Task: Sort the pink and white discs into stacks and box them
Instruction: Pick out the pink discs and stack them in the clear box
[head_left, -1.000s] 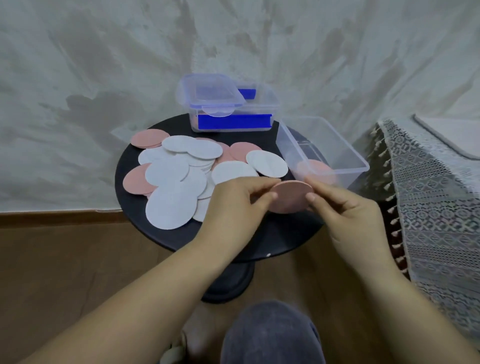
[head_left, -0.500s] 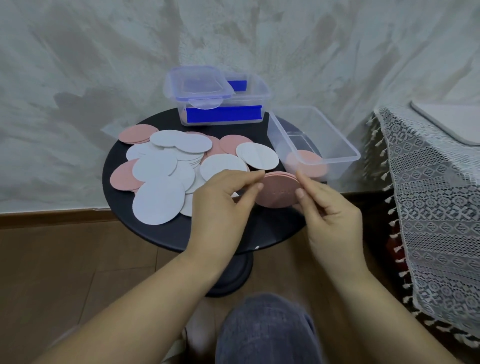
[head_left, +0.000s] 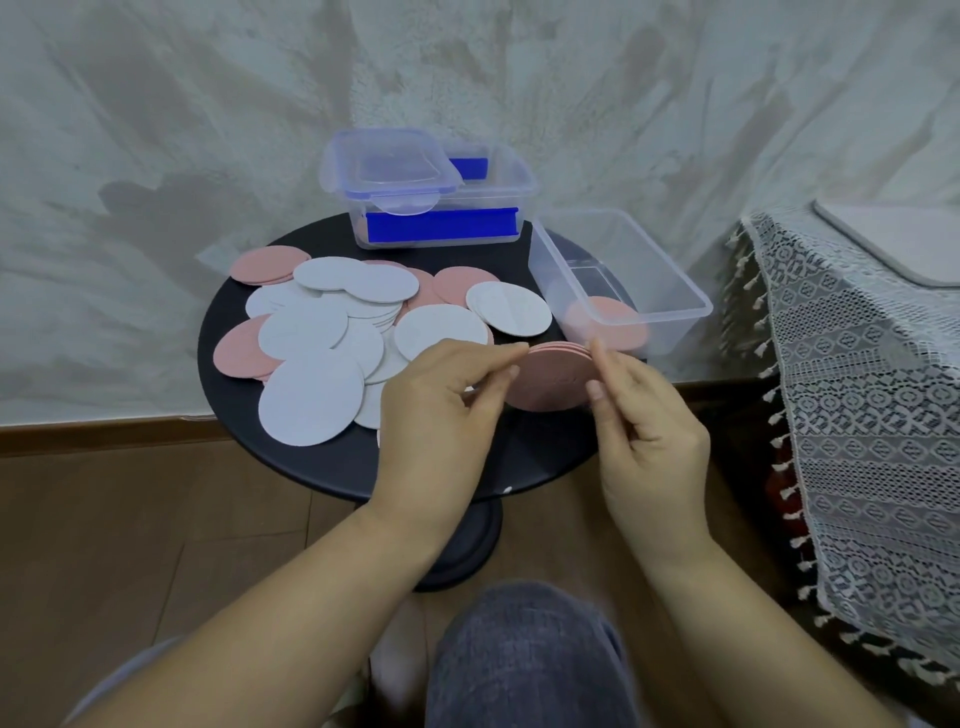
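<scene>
Pink stack (head_left: 553, 379) tipped up toward viewer since a second ago, over table (head_left: 540, 452) at 4 o'clock. Left hand (head_left: 441, 410) pinches rim at 9 o'clock, right hand (head_left: 649, 431) at 3. Likely light, thin, layers slide: grip opposite rims. Clear box (head_left: 675, 332) at 2 o'clock.

discs (head_left: 332, 332) left — box (head_left: 623, 280) right

Left forearm (head_left: 291, 597) and right forearm (head_left: 737, 613) bare, uncovered all the way to the lower edge of the view. Left hand (head_left: 441, 400) and right hand (head_left: 649, 431) bare as well, with short plain nails on the thumbs. Between the arms, one knee (head_left: 524, 649) in grey-blue trousers (head_left: 545, 696) of soft, slightly fuzzy fabric. At the lower left, a small pale grey cloth (head_left: 114, 675), too blurred to identify.
</scene>
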